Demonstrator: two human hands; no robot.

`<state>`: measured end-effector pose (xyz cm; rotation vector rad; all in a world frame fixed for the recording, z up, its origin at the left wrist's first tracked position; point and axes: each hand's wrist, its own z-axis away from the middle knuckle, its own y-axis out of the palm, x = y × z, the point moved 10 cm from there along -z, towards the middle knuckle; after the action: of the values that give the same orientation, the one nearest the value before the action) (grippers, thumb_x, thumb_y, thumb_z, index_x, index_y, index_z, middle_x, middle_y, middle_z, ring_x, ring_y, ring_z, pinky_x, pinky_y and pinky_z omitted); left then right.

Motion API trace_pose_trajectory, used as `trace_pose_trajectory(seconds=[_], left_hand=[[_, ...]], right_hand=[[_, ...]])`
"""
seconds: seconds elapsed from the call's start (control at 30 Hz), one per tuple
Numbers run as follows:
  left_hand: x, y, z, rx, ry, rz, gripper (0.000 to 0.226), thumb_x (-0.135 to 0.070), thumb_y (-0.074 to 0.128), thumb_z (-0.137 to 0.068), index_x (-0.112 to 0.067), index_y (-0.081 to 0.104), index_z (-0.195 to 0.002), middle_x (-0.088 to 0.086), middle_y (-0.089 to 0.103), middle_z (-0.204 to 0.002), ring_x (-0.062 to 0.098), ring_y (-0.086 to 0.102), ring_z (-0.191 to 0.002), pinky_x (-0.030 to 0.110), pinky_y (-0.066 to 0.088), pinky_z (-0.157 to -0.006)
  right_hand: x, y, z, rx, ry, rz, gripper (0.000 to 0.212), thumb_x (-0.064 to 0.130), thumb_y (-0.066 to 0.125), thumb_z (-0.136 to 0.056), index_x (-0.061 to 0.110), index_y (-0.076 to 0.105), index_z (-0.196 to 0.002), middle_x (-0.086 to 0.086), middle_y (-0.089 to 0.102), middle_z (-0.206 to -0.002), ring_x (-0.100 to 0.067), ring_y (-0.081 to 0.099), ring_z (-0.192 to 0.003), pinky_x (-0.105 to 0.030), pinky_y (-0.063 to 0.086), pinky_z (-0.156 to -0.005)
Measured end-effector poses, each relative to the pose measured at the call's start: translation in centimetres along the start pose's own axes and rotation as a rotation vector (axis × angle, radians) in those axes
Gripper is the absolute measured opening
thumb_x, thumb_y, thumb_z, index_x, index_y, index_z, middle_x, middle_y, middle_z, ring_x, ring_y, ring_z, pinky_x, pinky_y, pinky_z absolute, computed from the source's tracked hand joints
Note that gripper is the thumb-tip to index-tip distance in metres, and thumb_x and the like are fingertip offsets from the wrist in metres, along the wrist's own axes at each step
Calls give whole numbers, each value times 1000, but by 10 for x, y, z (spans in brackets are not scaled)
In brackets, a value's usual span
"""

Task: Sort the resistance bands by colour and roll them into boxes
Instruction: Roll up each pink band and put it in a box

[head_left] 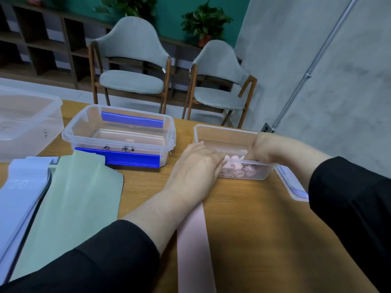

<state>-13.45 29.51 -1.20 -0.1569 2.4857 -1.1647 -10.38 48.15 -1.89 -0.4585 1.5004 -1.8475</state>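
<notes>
Pink band (193, 246) runs from the table's near edge straight up under your left forearm and on into the small clear box (224, 134) near the right edge — it lies flat and unrolled along that stretch because only its far end has been gathered so far. Inside the box you can see the pink coils (232, 169) bunched against the near wall.

Your left hand (196, 163) sits at the box's near-left corner, fingers curled over the rim and down onto the coils; it looks to be gripping the roll, though the fingertips are hidden by the wall. Your right hand (257, 148) reaches in from the right side, fingers bent down inside the box onto the same coils — probably steadying them so the roll does not spring open. Working with both hands inside the box keeps the roll confined by its walls.

Next outward, a lid (292, 187) lies just right of the box, partly under your right sleeve. Left of your hands, the green band (69, 204) and the pale blue band (19, 197) lie flat side by side toward the left edge, waiting their turn. Beyond them stands the box with blue clips (118, 132), holding no band, and a larger clear tub (27, 121) at the far left corner.
</notes>
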Motion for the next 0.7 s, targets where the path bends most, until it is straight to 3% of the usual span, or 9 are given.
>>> trace_pose_trajectory(seconds=[0.17, 0.33, 0.47, 0.6, 0.7], left_hand=[[1, -1, 1, -12, -11, 11, 27, -27, 51, -104, -16, 75, -108, 0, 72, -90, 21, 63, -95, 31, 27, -113], [0, -2, 0, -17, -15, 34, 24, -25, 54, -102, -15, 76, -103, 2, 72, -89, 22, 63, -92, 33, 30, -113], [3, 1, 0, -2, -27, 36, 26, -27, 51, -104, -16, 75, -102, -1, 70, -88, 21, 62, -93, 32, 28, -114], [3, 1, 0, -17, -22, 45, 26, -26, 52, -103, -16, 75, -98, -1, 70, -87, 21, 62, -91, 32, 28, -113], [2, -2, 0, -32, -16, 53, 24, -25, 54, -102, -15, 75, -97, -1, 71, -88, 20, 63, -91, 31, 28, -112]], right_hand=[[0, -1, 9, 44, -14, -68, 43, 49, 66, -87, 10, 71, -105, -8, 68, -107, -24, 61, -97, -31, 50, -88], [0, 0, 11, 57, -28, -153, 37, 37, 69, -88, 5, 70, -107, -10, 65, -102, -29, 62, -100, -37, 51, -93], [-2, 0, 11, 59, -19, -150, 37, 43, 72, -83, 11, 72, -101, -7, 69, -104, -28, 63, -102, -39, 53, -95], [4, -1, 10, 84, -63, -96, 34, 45, 66, -88, 13, 74, -101, -2, 66, -99, -24, 61, -98, -33, 52, -87], [1, -1, 7, 73, -71, -112, 32, 41, 69, -87, 10, 73, -94, -4, 65, -94, -26, 62, -95, -35, 51, -83]])
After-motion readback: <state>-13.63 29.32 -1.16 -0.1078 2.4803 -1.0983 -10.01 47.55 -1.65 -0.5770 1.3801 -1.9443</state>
